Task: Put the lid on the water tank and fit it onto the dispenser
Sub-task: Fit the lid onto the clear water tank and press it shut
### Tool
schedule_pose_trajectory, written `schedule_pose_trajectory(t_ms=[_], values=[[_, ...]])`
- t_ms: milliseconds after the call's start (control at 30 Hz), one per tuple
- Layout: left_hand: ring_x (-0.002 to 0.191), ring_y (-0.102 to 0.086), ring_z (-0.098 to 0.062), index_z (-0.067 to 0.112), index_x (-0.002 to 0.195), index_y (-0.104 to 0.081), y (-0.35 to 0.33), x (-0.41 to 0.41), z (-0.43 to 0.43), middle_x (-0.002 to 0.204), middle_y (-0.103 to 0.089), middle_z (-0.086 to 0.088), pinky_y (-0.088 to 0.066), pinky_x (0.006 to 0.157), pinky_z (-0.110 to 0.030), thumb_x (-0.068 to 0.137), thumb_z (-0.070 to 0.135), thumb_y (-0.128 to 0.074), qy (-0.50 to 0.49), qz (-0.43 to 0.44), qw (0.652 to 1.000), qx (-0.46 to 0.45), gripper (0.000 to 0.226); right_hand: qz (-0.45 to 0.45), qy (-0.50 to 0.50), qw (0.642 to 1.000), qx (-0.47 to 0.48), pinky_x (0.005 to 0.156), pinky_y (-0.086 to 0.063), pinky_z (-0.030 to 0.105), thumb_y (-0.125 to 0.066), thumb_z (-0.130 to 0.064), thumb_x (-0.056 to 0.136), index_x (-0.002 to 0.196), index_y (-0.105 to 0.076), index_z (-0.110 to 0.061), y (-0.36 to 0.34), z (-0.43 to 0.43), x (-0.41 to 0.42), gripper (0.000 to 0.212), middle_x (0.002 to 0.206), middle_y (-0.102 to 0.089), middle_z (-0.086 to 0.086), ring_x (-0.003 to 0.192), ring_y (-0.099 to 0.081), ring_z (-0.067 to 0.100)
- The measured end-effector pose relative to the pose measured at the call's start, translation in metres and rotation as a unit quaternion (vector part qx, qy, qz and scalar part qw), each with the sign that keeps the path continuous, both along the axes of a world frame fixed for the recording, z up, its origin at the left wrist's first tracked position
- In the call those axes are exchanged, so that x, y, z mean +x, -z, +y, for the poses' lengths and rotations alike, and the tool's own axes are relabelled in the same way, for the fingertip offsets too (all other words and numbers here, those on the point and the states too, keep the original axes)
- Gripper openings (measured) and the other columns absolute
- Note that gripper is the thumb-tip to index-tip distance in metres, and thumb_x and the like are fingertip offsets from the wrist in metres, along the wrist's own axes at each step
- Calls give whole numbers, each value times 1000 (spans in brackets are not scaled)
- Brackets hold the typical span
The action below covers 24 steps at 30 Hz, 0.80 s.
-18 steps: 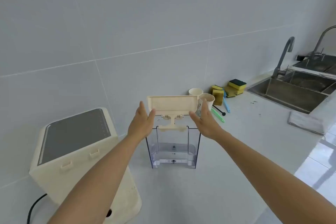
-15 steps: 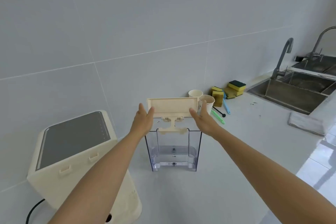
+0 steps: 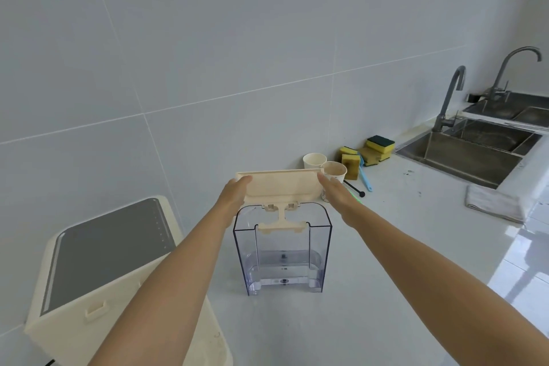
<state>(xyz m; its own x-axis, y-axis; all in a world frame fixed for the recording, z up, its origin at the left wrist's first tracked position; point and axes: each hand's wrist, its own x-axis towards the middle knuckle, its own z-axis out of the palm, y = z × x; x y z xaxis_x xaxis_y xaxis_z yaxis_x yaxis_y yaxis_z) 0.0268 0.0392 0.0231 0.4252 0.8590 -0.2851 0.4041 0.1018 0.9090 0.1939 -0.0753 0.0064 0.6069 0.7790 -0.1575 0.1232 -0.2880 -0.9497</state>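
A clear plastic water tank (image 3: 282, 255) stands upright on the white counter, open at the top. Just above it I hold the cream lid (image 3: 280, 184), tilted so its flat face shows, with its hinged tab hanging down at the tank's near rim. My left hand (image 3: 233, 197) presses the lid's left end and my right hand (image 3: 335, 190) presses its right end. The cream dispenser (image 3: 98, 285) with a grey top panel sits at the lower left, apart from the tank.
Two paper cups (image 3: 323, 166) stand behind the lid by the wall. Yellow sponges (image 3: 368, 151), a blue brush (image 3: 364, 175) and a black stick lie to their right. A steel sink (image 3: 463, 154) with taps and a folded cloth (image 3: 493, 202) are at the right.
The lid has come down slightly and tilted flatter over the tank's opening; its hanging tab now sits at the tank's rim. Both hands stay on the lid's ends.
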Motion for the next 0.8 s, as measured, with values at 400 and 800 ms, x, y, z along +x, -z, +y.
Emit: schedule_pose_trajectory(t_ms=[400,800], values=[[125,-40,-26,9,136,-36,1,-8,-14,140,-42,-8,-31,93,-33,92,32,-44,-33,-61,997,37,51,0,10,999,41,106,-31,37,-29,-35,96,130,-43,-9,-16,-18,-20,45,137,-46,15,126,-42,29],[114,-43,-27,7,138,-28,33,-23,-56,139,-41,-12,-31,83,-30,91,24,-46,-113,-60,989,73,53,-113,12,993,5,81,-35,31,-37,-32,93,127,-41,-4,9,-49,-46,45,118,-48,7,101,-44,20]])
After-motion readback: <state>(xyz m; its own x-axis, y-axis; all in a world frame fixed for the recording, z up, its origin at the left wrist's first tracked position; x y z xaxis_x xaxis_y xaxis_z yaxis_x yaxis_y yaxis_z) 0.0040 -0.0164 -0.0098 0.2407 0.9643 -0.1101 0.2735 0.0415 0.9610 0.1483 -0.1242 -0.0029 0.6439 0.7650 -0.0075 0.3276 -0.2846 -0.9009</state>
